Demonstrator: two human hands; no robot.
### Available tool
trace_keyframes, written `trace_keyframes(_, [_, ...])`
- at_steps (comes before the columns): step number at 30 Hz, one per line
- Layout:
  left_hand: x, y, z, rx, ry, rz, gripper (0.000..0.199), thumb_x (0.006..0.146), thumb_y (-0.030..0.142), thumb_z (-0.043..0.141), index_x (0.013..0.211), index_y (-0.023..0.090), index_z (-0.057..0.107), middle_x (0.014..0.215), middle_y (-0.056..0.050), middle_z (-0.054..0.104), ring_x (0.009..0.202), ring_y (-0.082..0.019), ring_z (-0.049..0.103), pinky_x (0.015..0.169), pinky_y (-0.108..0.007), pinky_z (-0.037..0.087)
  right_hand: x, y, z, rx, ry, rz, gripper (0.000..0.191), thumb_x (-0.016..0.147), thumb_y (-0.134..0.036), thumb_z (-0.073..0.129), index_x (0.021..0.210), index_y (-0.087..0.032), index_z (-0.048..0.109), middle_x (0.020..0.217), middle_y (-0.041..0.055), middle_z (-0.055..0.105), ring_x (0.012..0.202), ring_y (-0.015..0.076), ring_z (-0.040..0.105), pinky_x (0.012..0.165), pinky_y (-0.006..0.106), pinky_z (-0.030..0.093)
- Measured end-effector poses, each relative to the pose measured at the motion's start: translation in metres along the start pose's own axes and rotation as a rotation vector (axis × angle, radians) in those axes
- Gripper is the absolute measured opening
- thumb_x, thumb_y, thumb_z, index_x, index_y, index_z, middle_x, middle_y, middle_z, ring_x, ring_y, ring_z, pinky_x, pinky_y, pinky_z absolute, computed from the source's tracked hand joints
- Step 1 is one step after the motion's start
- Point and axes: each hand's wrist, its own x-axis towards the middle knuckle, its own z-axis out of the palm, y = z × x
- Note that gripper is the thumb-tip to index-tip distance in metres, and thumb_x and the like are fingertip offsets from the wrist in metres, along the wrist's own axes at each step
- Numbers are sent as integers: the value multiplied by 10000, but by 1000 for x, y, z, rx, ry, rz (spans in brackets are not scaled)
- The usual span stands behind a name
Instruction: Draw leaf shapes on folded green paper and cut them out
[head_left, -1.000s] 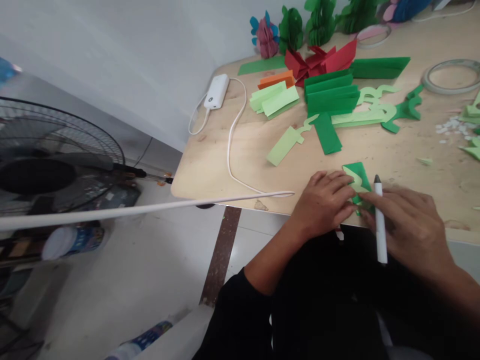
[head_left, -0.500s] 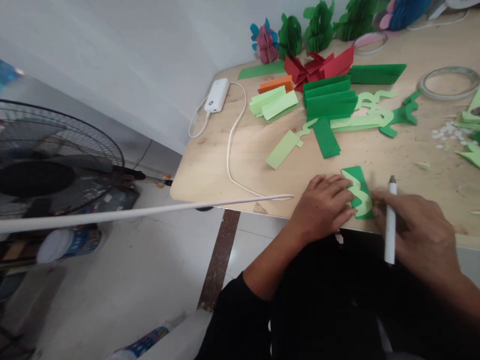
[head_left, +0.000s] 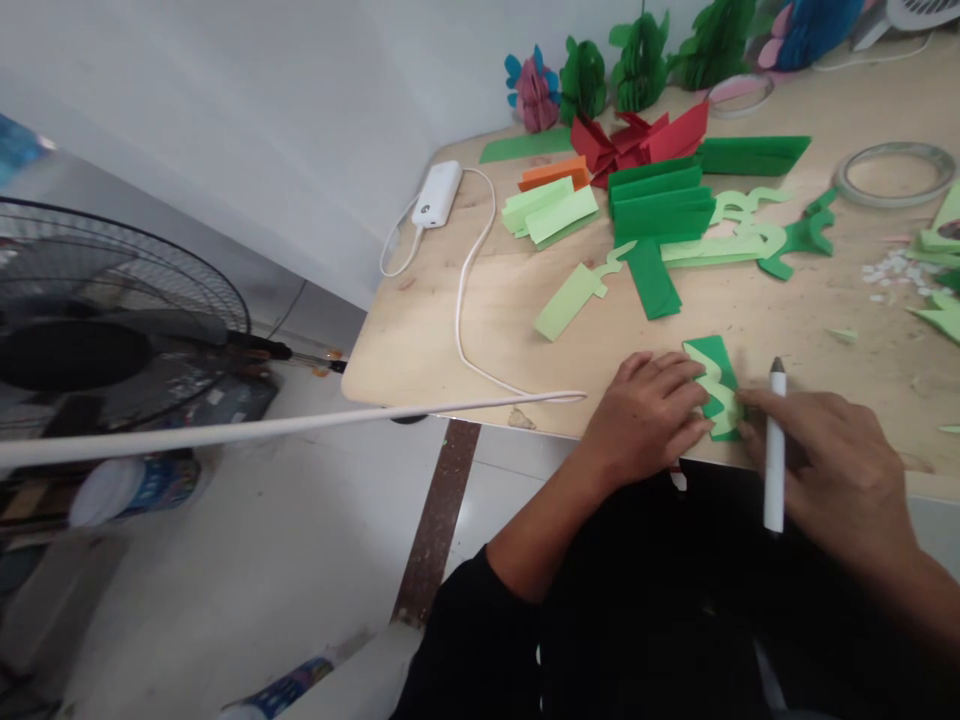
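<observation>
A wavy light green paper shape (head_left: 726,410) lies on a dark green paper piece (head_left: 718,352) at the table's front edge. My left hand (head_left: 651,412) rests flat beside it, fingers spread, its fingertips on the left edge of the papers. The white pen (head_left: 775,450) is held in my right hand (head_left: 840,460), dark tip pointing up and away. The fingertips of that hand touch the right edge of the light green shape.
Folded dark green strips (head_left: 660,205), light green strips (head_left: 551,210) and red folded paper (head_left: 637,145) lie farther back. A white cable (head_left: 461,300) runs from a power bank (head_left: 436,194). Tape rolls (head_left: 896,203) and white scraps (head_left: 896,268) are at right.
My right hand and the pen have shifted slightly left, closer against the light green shape. My left hand stays in place.
</observation>
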Motion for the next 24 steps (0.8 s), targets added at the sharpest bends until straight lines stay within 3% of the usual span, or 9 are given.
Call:
trace_keyframes(9, [0, 0, 0, 1, 13, 0, 272, 989, 340, 480, 1063, 171, 680, 1340, -82, 637, 1352, -214, 483, 1135, -402, 337, 0, -1, 3, -1, 16, -42, 366, 843, -218, 653, 1207, -243, 632, 862, 44, 740, 864, 263, 655, 714, 364, 434])
trace_keyframes(24, [0, -1, 2, -7, 26, 7, 253, 974, 325, 500, 1059, 168, 678, 1332, -99, 631, 1345, -226, 485, 1123, -415, 352, 1, -2, 3, -48, 5, -100, 294, 848, -211, 638, 1141, -200, 636, 861, 65, 721, 848, 251, 626, 724, 354, 413])
